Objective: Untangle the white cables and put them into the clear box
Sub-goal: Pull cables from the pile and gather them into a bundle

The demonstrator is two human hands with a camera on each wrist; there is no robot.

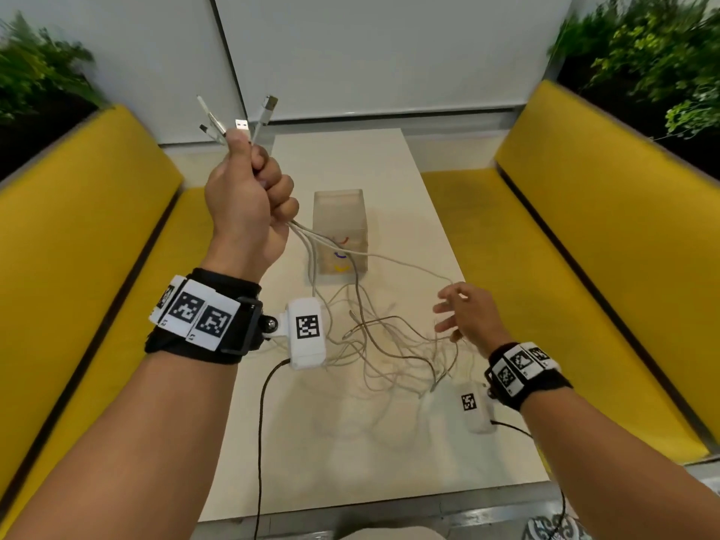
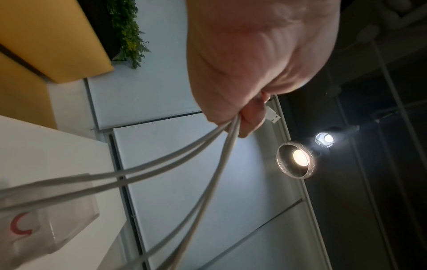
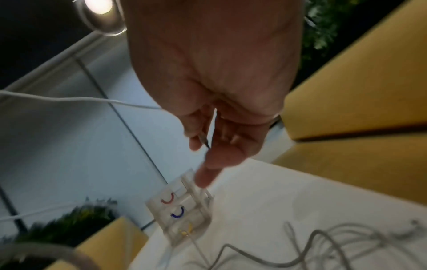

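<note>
My left hand (image 1: 253, 189) is raised above the table's left side and grips several white cables (image 1: 311, 235) in a fist. Their USB plug ends (image 1: 241, 122) stick up above the thumb. In the left wrist view the strands (image 2: 184, 151) fan out from under the curled fingers (image 2: 251, 120). They hang down into a loose tangle (image 1: 389, 344) on the table. The clear box (image 1: 341, 231), marked with red, blue and yellow arcs, stands upright behind the tangle. My right hand (image 1: 463, 313) hovers low at the tangle's right edge with fingers spread. One strand (image 3: 69, 99) runs to it.
The narrow white table (image 1: 350, 442) runs away from me between two yellow benches (image 1: 78, 247) (image 1: 604, 228). Green plants (image 1: 643, 52) stand behind both benches. A black lead (image 1: 261, 422) hangs from the left wrist camera over the table's near edge.
</note>
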